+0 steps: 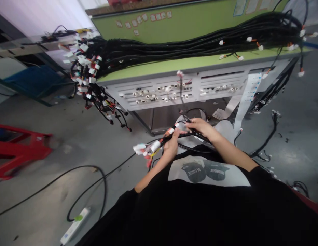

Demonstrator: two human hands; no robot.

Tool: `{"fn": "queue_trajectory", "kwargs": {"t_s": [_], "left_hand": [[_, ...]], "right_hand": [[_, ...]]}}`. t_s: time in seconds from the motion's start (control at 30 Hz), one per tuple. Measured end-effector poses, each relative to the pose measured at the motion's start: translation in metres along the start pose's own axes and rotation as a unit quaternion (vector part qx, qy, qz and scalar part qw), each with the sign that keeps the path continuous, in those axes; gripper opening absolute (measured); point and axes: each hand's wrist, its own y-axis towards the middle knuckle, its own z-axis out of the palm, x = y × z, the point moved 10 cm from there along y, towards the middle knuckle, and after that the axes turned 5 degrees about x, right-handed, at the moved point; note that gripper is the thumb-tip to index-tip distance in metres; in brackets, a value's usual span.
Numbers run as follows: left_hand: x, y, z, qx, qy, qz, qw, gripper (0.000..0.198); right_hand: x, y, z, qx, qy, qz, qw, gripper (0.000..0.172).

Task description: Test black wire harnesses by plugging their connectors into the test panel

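Across my lap lies a black wire harness (pixel 187 135), with white, red and yellow connector ends (pixel 148 148) sticking out past my left side. My left hand (pixel 171 145) is wrapped round the harness just behind those connectors. Close by on the right, my right hand (pixel 199 126) is closed on a thinner black branch of it, whose end (pixel 181 92) points up towards the bench, blurred, with a small pale pink connector at its tip. The rest of the harness trails right over my legs to another connector end (pixel 275 114).
A thick bundle of black harnesses (pixel 159 51) covers the green bench top (pixel 148 67), its connectors hanging off the left end. White connectors line the bench's slotted front panel (pixel 197 77). A red stool (pixel 23 147), a power strip (pixel 75 225) and its looping cable (pixel 106 191) are on the floor.
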Motion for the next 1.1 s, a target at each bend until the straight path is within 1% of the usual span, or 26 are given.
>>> {"fn": "queue_trajectory", "kwargs": {"t_s": [0.03,0.07,0.1,0.13,0.17,0.2,0.27,0.3,0.37,0.4,0.43,0.5,0.53,0.57,0.63,0.7,0.77,0.8,0.83,0.87,0.93,0.97,1.03,1.1], "left_hand": [[-0.011,0.001,-0.002,-0.012,0.017,0.026,0.999,0.021],[-0.023,0.002,-0.003,-0.017,0.021,0.050,0.998,0.023],[-0.033,0.004,-0.003,-0.017,0.018,0.070,0.997,0.031],[-0.042,0.007,-0.001,-0.009,0.016,0.079,0.997,0.041],[-0.050,0.010,-0.001,-0.005,0.020,0.087,0.996,0.049],[-0.059,0.014,-0.003,-0.009,0.030,0.097,0.995,0.051],[-0.070,0.024,-0.007,-0.019,0.056,0.102,0.993,0.049],[-0.071,0.032,-0.007,-0.014,0.066,0.090,0.994,0.048],[-0.064,0.048,-0.004,0.013,0.083,0.041,0.996,0.048],[-0.056,0.055,-0.002,0.033,0.092,0.007,0.995,0.048],[-0.047,0.062,0.001,0.053,0.101,-0.030,0.993,0.048],[-0.027,0.071,0.007,0.095,0.096,-0.097,0.986,0.046],[-0.019,0.073,0.009,0.110,0.074,-0.121,0.984,0.043],[-0.012,0.076,0.009,0.115,0.042,-0.134,0.983,0.041],[-0.004,0.080,0.003,0.096,-0.026,-0.129,0.987,0.039],[0.006,0.080,-0.003,0.078,-0.050,-0.123,0.988,0.041],[0.023,0.077,0.000,0.097,-0.021,-0.145,0.984,0.043],[0.033,0.074,0.002,0.109,0.007,-0.164,0.980,0.042],[0.041,0.073,0.003,0.116,0.041,-0.180,0.976,0.039],[0.048,0.072,0.003,0.114,0.072,-0.190,0.972,0.036],[0.053,0.074,0.002,0.094,0.115,-0.198,0.969,0.032],[0.053,0.076,0.002,0.086,0.123,-0.200,0.968,0.031],[0.054,0.078,0.006,0.083,0.113,-0.216,0.966,0.032],[0.057,0.079,0.011,0.097,0.088,-0.246,0.960,0.029]], "right_hand": [[0.002,-0.002,0.001,-0.015,-0.103,0.005,0.995,0.032],[0.007,-0.006,-0.001,-0.041,-0.199,0.000,0.979,0.032],[0.015,-0.013,-0.002,-0.070,-0.276,-0.014,0.959,0.033],[0.022,-0.021,-0.001,-0.089,-0.327,-0.033,0.940,0.034],[0.028,-0.029,0.004,-0.084,-0.357,-0.056,0.929,0.035],[0.031,-0.037,0.013,-0.060,-0.374,-0.081,0.922,0.035],[0.032,-0.048,0.029,-0.012,-0.398,-0.117,0.910,0.032],[0.031,-0.050,0.033,-0.007,-0.409,-0.126,0.904,0.030],[0.030,-0.047,0.030,-0.032,-0.412,-0.129,0.902,0.024],[0.029,-0.042,0.025,-0.044,-0.392,-0.122,0.911,0.022],[0.025,-0.035,0.019,-0.044,-0.355,-0.111,0.927,0.021],[0.010,-0.021,0.011,-0.005,-0.240,-0.066,0.968,0.025],[-0.001,-0.017,0.008,0.023,-0.175,-0.030,0.984,0.028],[-0.015,-0.015,0.007,0.056,-0.117,0.011,0.992,0.030],[-0.044,-0.022,0.008,0.113,-0.037,0.089,0.989,0.033],[-0.070,-0.037,0.012,0.151,-0.016,0.143,0.978,0.034],[-0.089,-0.050,0.016,0.180,-0.052,0.159,0.969,0.034],[-0.093,-0.054,0.016,0.184,-0.099,0.148,0.967,0.034],[-0.091,-0.054,0.015,0.177,-0.162,0.120,0.963,0.033],[-0.082,-0.052,0.012,0.154,-0.233,0.076,0.957,0.031],[-0.051,-0.046,0.005,0.075,-0.356,-0.031,0.931,0.019],[-0.032,-0.043,0.003,0.032,-0.392,-0.082,0.916,0.014],[0.001,-0.035,0.002,-0.029,-0.415,-0.150,0.897,0.019],[0.024,-0.024,0.005,-0.063,-0.410,-0.186,0.891,0.021]]}}
